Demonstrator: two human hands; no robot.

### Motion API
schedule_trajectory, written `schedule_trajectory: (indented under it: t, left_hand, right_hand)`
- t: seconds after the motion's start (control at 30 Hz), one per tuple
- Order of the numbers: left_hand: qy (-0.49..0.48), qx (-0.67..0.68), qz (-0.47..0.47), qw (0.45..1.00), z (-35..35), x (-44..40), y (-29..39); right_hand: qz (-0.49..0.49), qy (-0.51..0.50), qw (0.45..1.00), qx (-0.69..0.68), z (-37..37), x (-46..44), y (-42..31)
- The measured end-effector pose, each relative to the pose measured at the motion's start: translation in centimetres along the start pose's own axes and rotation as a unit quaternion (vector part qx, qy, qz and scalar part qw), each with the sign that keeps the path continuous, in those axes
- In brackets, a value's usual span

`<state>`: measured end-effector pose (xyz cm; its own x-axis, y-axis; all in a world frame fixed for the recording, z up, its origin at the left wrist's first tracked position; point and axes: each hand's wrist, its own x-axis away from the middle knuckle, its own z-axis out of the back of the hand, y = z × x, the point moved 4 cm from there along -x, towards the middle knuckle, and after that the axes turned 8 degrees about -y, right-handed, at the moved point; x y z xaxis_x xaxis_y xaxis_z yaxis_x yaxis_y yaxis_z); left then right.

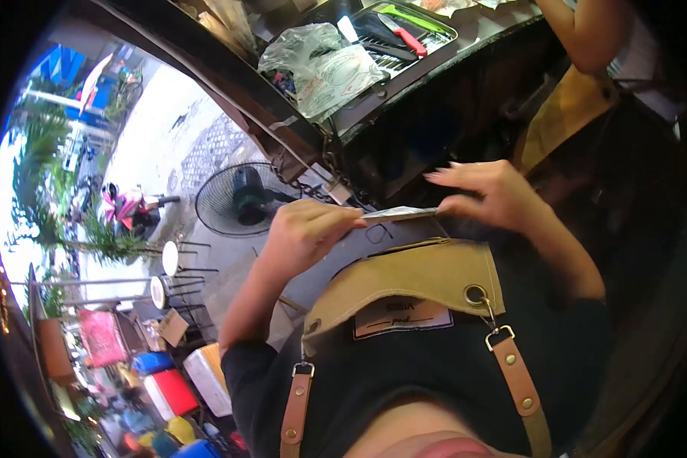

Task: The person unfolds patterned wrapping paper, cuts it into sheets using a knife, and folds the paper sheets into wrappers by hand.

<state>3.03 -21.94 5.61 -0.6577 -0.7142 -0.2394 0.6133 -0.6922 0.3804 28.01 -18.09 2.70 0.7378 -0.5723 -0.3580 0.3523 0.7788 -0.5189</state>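
Sheet (401, 213), thin and pale, sits before my apron (412, 278); left hand (307, 229) pinching one end, right hand (500, 195) splayed at the other. Probably mid-straightening; next needs steady left pinch.

Roadside stall (477, 30), red-handled knife (409, 38), white-topped stools (171, 259), fan (248, 195), open street (154, 114) alongside

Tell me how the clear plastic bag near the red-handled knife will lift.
The clear plastic bag should feel floppy, judging by its crumpled folds. Its see-through film looks thin, so it may be light by itself.
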Motion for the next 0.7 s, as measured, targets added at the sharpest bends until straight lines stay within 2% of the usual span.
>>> schedule_trajectory:
  t: [0.07, 0.13, 0.2, 0.23, 0.27, 0.3, 0.33, 0.37, 0.4, 0.43, 0.47, 0.53, 0.57, 0.63, 0.67, 0.7]
  left_hand:
    - [0.000, 0.004, -0.048, 0.999, -1.2, -2.4, 2.5]
    - [-0.004, -0.001, -0.034, 0.999, -1.2, -3.3, 3.2]
    - [0.009, 0.110, 0.090, 0.990, -1.4, -3.7, 3.3]
    - [0.007, 0.123, 0.026, 0.992, -2.2, -3.8, 3.4]
    - [-0.008, 0.102, 0.015, 0.995, -3.3, -3.1, 3.5]
    - [-0.032, 0.134, 0.053, 0.989, -3.5, -2.8, 3.8]
    - [-0.057, 0.167, 0.090, 0.980, -3.7, -2.4, 3.9]
    - [-0.013, 0.125, 0.082, 0.989, -3.6, -2.2, 3.6]
    - [0.030, 0.084, 0.076, 0.993, -3.7, -2.0, 3.2]
    - [0.055, 0.100, 0.136, 0.984, -3.6, -1.6, 2.6]
    - [0.096, 0.117, 0.172, 0.973, -3.4, -2.0, 2.5]
    - [0.192, 0.222, 0.221, 0.930, -2.7, -1.7, 2.6]
    - [0.201, 0.212, 0.230, 0.928, -3.0, -1.3, 2.2]
    - [0.294, 0.233, 0.200, 0.905, -3.6, -0.3, 1.1]
    - [0.303, 0.229, 0.207, 0.902, -3.7, -0.2, 1.1]
    - [0.310, 0.182, 0.236, 0.903, -3.9, -0.2, 1.1]
  right_hand:
    - [0.075, 0.012, 0.996, 0.041, -1.3, -1.5, -1.9]
    - [0.017, -0.184, 0.983, -0.002, -2.4, -1.7, 0.0]
    - [0.028, -0.177, 0.983, -0.035, -1.2, -2.1, 1.0]
    - [0.027, -0.168, 0.981, -0.088, -0.6, -2.2, 1.5]
    - [0.024, -0.159, 0.976, -0.145, -0.2, -2.2, 1.9]
    - [0.003, -0.223, 0.960, -0.170, 0.7, -2.6, 2.4]
    - [0.020, -0.195, 0.961, -0.193, 1.9, -3.7, 3.7]
    - [0.044, -0.098, 0.980, -0.167, 3.4, -5.4, 6.1]
    - [-0.050, -0.027, 0.998, -0.012, 4.8, -7.4, 9.1]
    - [-0.191, 0.012, 0.976, 0.103, 5.9, -9.7, 11.9]
    - [-0.168, 0.070, 0.972, 0.147, 5.4, -12.1, 16.7]
    - [-0.183, 0.079, 0.956, 0.215, 3.9, -15.8, 22.3]
    - [-0.183, 0.050, 0.958, 0.216, 3.1, -16.8, 23.7]
    - [-0.205, 0.009, 0.952, 0.225, 2.0, -18.4, 25.1]
    - [-0.222, -0.005, 0.961, 0.167, 2.1, -18.5, 25.7]
    - [-0.220, -0.007, 0.955, 0.197, 2.4, -18.9, 26.3]
